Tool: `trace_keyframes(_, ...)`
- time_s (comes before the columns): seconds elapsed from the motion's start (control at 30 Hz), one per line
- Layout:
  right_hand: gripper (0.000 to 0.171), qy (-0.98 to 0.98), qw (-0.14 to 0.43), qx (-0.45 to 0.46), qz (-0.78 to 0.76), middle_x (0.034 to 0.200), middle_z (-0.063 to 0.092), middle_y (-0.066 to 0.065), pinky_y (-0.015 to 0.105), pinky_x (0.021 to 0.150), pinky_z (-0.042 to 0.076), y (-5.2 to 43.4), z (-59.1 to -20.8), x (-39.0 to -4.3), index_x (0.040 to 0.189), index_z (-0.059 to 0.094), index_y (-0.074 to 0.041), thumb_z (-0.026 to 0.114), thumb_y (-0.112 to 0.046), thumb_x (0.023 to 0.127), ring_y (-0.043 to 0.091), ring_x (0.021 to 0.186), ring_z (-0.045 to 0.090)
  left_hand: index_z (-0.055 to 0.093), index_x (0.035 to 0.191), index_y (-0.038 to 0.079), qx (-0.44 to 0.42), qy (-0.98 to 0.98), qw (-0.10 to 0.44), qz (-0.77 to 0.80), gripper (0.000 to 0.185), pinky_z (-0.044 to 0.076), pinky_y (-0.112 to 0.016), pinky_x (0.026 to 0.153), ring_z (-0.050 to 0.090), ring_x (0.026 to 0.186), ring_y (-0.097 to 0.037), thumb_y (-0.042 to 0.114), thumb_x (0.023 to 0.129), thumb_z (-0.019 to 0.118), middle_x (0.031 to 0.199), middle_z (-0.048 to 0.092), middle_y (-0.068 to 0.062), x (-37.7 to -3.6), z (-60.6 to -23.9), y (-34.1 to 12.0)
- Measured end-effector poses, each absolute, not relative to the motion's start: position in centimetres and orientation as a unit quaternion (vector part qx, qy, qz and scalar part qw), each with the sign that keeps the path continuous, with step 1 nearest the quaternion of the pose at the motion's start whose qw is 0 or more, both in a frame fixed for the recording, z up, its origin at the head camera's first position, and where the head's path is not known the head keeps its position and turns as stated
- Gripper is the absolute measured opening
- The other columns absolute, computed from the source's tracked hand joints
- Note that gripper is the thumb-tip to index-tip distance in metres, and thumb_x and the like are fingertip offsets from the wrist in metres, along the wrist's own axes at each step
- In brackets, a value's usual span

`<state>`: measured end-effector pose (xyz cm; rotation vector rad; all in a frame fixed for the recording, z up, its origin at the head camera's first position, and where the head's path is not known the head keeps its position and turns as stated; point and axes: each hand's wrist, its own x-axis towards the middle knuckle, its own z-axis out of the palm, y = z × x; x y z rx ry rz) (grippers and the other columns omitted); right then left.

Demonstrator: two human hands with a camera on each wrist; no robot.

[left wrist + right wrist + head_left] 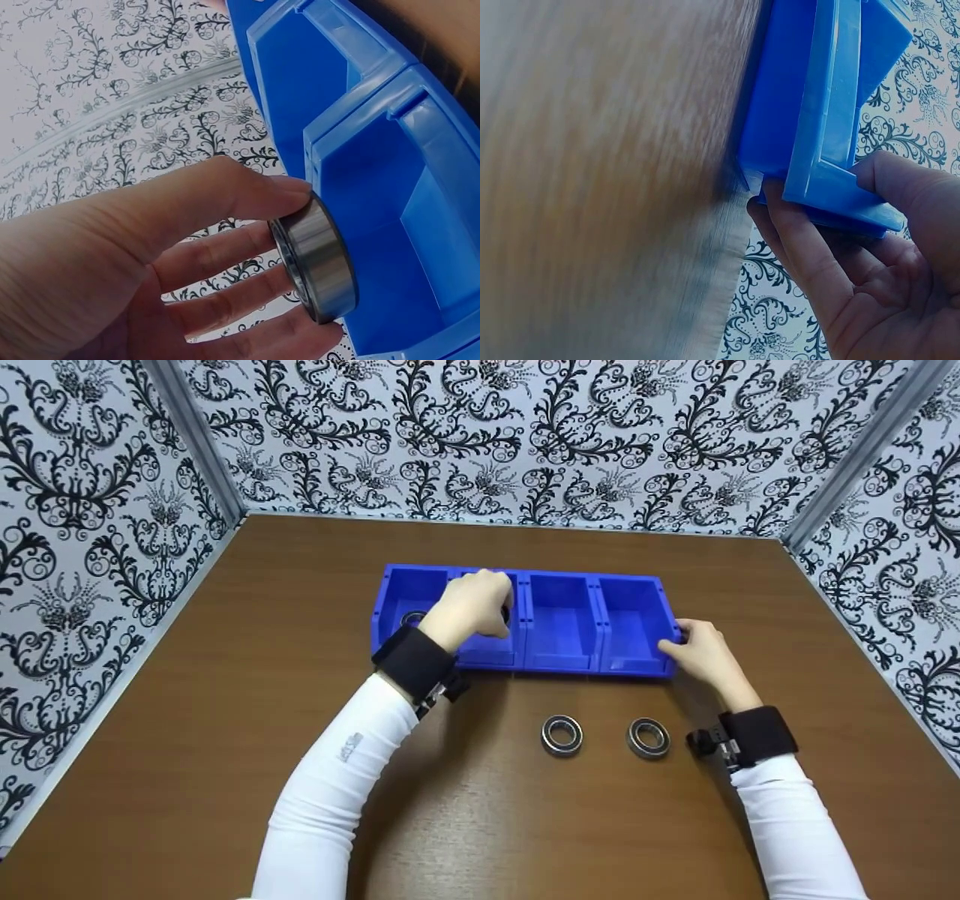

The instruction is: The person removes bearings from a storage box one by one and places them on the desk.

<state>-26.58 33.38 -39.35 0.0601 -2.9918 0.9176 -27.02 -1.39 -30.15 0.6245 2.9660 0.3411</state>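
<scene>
A steel ball bearing [321, 259] is pinched between the thumb and fingers of my left hand [475, 604], over the second compartment from the left of a blue bin tray [564, 661]. In the left wrist view the bearing stands on edge beside the bin's opening. My right hand [701, 655] grips the tray's right end wall, its thumb [900, 176] on the inner side and its fingers [802, 247] outside and underneath. Another bearing [412, 618] lies in the leftmost compartment, partly hidden by my left wrist.
Two more bearings, one [562, 736] in the middle and one [648, 738] to its right, lie flat on the brown table [225, 720] in front of the tray. Patterned walls [480, 442] close off the back and both sides.
</scene>
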Motion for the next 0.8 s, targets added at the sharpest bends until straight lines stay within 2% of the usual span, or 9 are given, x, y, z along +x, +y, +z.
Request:
trace_keyframes(0.07,0.051,-0.956,0.006,0.019,0.294,0.092,0.073,0.019,0.020,0.060,0.043,33.4,-39.3,-26.6,0.135,0.057,0.015,0.060,-0.014,0.092,0.005,0.066,0.054,0.078,0.100,0.011,0.206,0.971,0.049,0.110,0.023,0.060,-0.049,0.089,0.072,0.103,-0.032,0.012,0.077,0.078,0.110,0.077,-0.009,-26.8,-30.1,-1.5)
trace_keyframes(0.17,0.051,-0.955,0.007,0.019,0.295,0.089,0.072,0.015,0.021,0.059,0.042,33.4,-39.3,-26.6,0.134,0.057,0.014,0.060,-0.014,0.092,0.005,0.064,0.053,0.079,0.099,0.011,0.210,0.970,0.053,0.113,0.022,0.060,-0.049,0.088,0.072,0.101,-0.030,0.012,0.077,0.079,0.108,0.077,-0.008,-26.4,-30.2,-1.6)
trace_keyframes(0.37,0.051,-0.955,0.009,0.020,0.295,0.097,0.072,0.022,0.019,0.059,0.044,33.4,-39.3,-26.5,0.134,0.057,0.015,0.060,-0.013,0.092,0.005,0.067,0.055,0.079,0.096,0.010,0.224,0.965,0.057,0.124,0.020,0.060,-0.049,0.086,0.070,0.094,-0.028,0.015,0.077,0.081,0.104,0.078,-0.008,-25.8,-30.6,-1.8)
trace_keyframes(0.57,0.051,-0.955,0.008,0.024,0.296,0.106,0.072,0.029,0.017,0.060,0.045,33.4,-39.4,-26.6,0.134,0.057,0.016,0.060,-0.013,0.092,0.003,0.068,0.056,0.077,0.095,0.009,0.230,0.963,0.057,0.128,0.018,0.059,-0.047,0.081,0.061,0.083,-0.021,0.014,0.077,0.079,0.099,0.076,-0.007,-25.1,-30.6,-2.0)
trace_keyframes(0.8,0.052,-0.954,0.004,0.021,0.300,0.109,0.072,0.031,0.015,0.062,0.046,33.5,-39.5,-26.7,0.135,0.056,0.016,0.061,-0.014,0.093,0.002,0.071,0.058,0.078,0.101,0.009,0.239,0.962,0.065,0.117,0.024,0.060,-0.049,0.088,0.072,0.101,-0.030,0.015,0.078,0.081,0.109,0.077,-0.009,-24.2,-30.5,-2.1)
